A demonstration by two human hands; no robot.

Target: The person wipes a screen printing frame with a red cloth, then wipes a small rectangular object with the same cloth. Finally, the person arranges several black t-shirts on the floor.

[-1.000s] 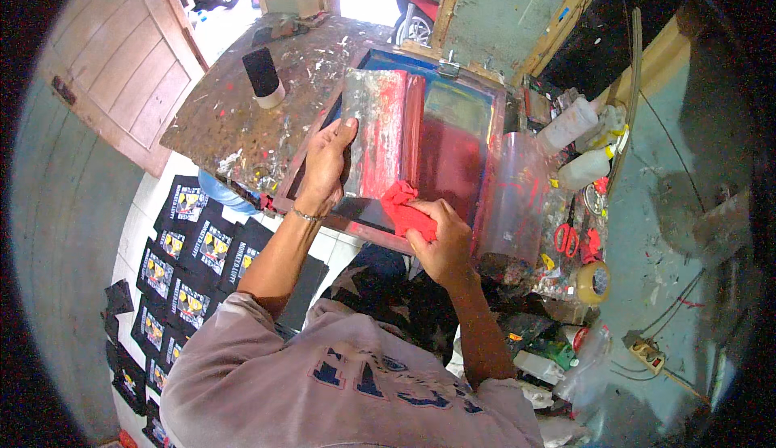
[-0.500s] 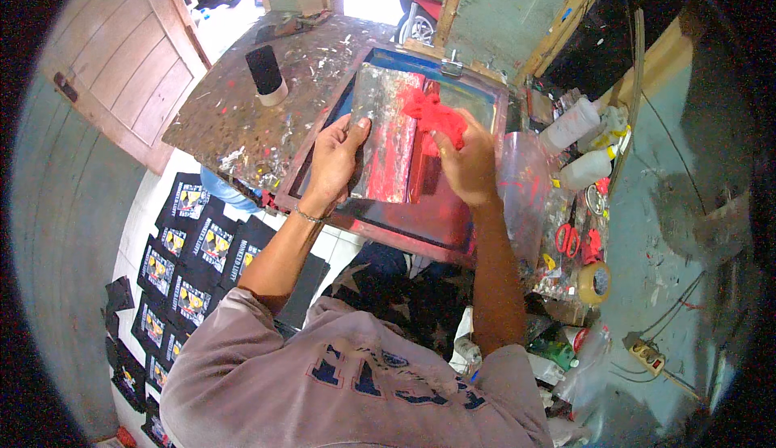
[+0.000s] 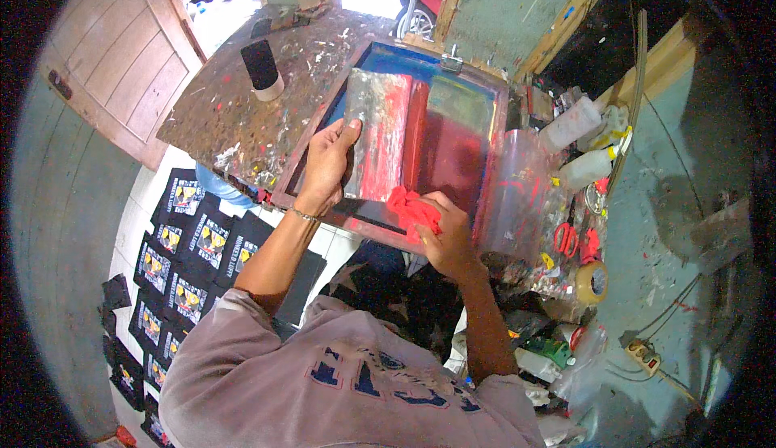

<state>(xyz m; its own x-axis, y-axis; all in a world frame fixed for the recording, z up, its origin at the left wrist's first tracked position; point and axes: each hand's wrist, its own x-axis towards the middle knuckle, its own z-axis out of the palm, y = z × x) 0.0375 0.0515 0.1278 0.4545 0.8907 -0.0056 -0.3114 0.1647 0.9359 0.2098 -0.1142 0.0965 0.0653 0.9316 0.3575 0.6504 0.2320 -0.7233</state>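
My left hand (image 3: 327,161) grips the left edge of a wide, paint-stained squeegee (image 3: 378,129), thumb on top. Grey shows on its left part, and wet-looking red covers its right side and the strip along that edge. At the squeegee's lower right corner my right hand (image 3: 447,234) is closed on a crumpled red rag (image 3: 412,208), which touches that corner. Under both hands lies a printing screen in a reddish wooden frame (image 3: 368,227). Its mesh (image 3: 461,129) is stained blue, yellowish and dark red.
A black roll-shaped object with a pale base (image 3: 263,68) stands on the paint-spattered table (image 3: 210,117). To the right are plastic bottles (image 3: 586,169), a curved clear sheet (image 3: 513,197), red scissors (image 3: 565,239) and a tape roll (image 3: 591,282). Printed black fabric pieces (image 3: 210,242) cover floor at left.
My right hand has drawn the rag down from the squeegee's upper right edge to its lower right corner. The squeegee has shifted slightly left in my left hand.
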